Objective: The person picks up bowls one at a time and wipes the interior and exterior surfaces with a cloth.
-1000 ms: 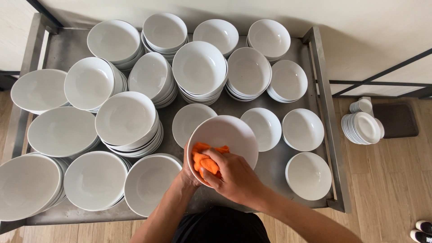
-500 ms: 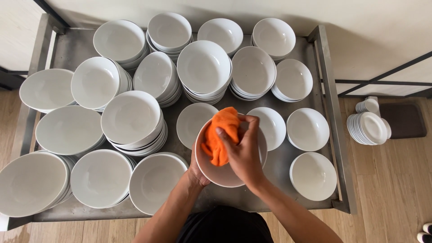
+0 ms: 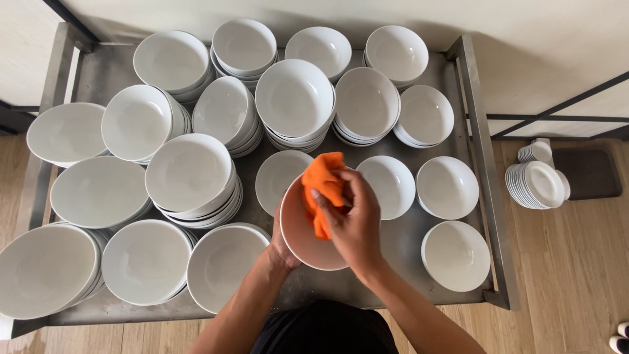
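Right hand (image 3: 354,226) pinching crumpled orange cloth (image 3: 322,187) against smooth round white bowl (image 3: 308,236); left hand (image 3: 280,246) gripping bowl underneath.

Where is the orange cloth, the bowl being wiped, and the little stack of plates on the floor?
Orange cloth (image 3: 322,178), head view, on its upper fold.
Held bowl (image 3: 303,237), head view, on its bare inner side at the left.
Plates on the floor (image 3: 542,183), head view, on the top plate's middle.
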